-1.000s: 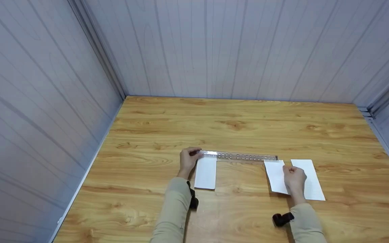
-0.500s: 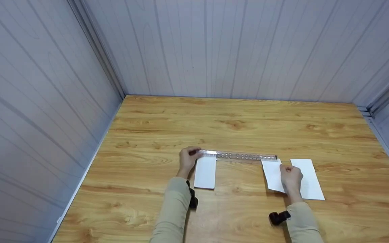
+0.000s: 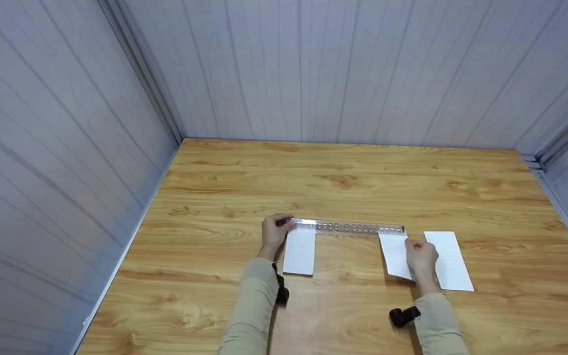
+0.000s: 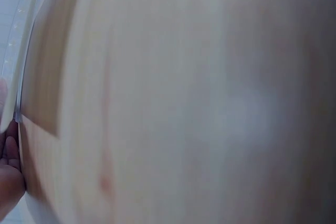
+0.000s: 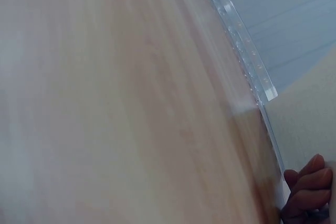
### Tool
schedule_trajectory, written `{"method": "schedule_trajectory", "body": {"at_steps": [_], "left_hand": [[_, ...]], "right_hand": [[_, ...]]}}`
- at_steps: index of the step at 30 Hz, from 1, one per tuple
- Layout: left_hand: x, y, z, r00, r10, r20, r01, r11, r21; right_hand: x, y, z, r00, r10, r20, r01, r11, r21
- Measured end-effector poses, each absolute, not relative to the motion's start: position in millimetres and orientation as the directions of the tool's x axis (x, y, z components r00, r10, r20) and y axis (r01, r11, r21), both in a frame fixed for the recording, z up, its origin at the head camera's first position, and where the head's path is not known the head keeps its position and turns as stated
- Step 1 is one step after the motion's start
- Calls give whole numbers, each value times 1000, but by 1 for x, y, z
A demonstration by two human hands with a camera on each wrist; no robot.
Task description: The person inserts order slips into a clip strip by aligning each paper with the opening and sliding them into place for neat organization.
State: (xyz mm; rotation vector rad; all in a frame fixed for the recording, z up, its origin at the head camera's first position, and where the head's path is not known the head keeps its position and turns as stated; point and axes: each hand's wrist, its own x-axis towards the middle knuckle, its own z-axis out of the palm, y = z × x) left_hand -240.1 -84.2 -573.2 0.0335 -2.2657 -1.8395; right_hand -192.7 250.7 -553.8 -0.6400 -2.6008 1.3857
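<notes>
A clear plastic strip like a ruler [image 3: 348,227], with a row of round marks, lies crosswise in the head view. At its left end, my left hand [image 3: 273,234] pinches it between thumb and fingers. Below that end is a white folded paper or pad [image 3: 300,251]. With curled fingers, my right hand [image 3: 422,257] grips the right edge of a white sheet [image 3: 393,254], whose top edge meets the strip's right end. The right wrist view has the sheet [image 5: 315,111] beside the strip [image 5: 236,35]. Most of the left hand [image 4: 10,177] is cut off in the left wrist view.
A second white sheet [image 3: 450,259] lies flat just right of my right hand. Pale panelled walls [image 3: 338,74] stand behind and beside the wooden table [image 3: 343,182]. Dark wrist cameras [image 3: 403,316] stick out from both sleeves.
My right hand has slid leftward with its sheet, so more of the sheet's top now lies at the strip's right end. The left hand and the strip stay almost still.
</notes>
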Motion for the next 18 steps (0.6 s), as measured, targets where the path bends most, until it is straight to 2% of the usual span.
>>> {"method": "schedule_trajectory", "body": {"at_steps": [11, 18], "left_hand": [[-240, -83, -571, -973, -167, 159, 115, 243, 963], [-241, -84, -573, -974, -168, 151, 105, 260, 960]], "right_hand": [[-194, 245, -553, -898, 412, -154, 348, 451, -822], [-194, 240, -557, -897, 431, -100, 321, 479, -817]]}}
